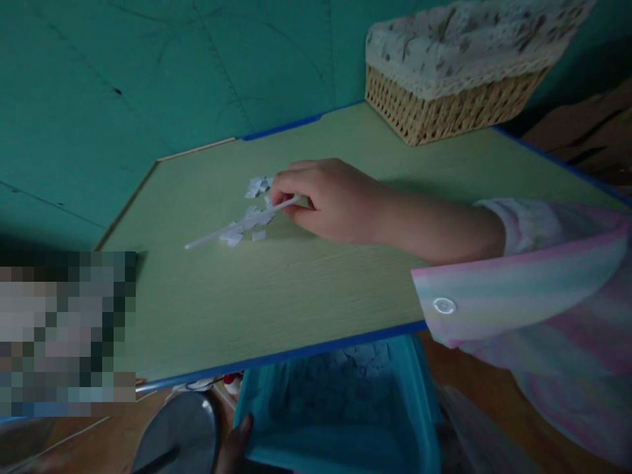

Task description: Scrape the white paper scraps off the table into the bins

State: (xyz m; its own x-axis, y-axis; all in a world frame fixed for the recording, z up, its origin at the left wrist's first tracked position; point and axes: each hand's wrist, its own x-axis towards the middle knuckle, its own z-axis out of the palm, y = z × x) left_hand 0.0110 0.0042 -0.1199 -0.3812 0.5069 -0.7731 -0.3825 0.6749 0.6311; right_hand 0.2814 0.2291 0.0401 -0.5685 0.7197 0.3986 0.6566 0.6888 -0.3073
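My right hand (316, 197) reaches over the table from the right, fingers closed on one end of a thin white stick (207, 240). The stick lies slantwise along the tabletop, its far end pointing left. Small white paper scraps (234, 232) lie along it, and another little heap of scraps (257, 187) sits just beyond my fingers. Below the table's front edge, my left hand (236, 444) grips the left side of a blue plastic bin (424, 408). Only its thumb side shows. Many paper bits cover the bin's bottom, dim in the shadow.
A wicker basket (459, 95) with a printed cloth liner stands at the table's back right. The pale table (207, 316) has blue edging and meets a green wall (197, 72). A round dark stool seat (178, 434) is at the lower left, near a pixelated patch.
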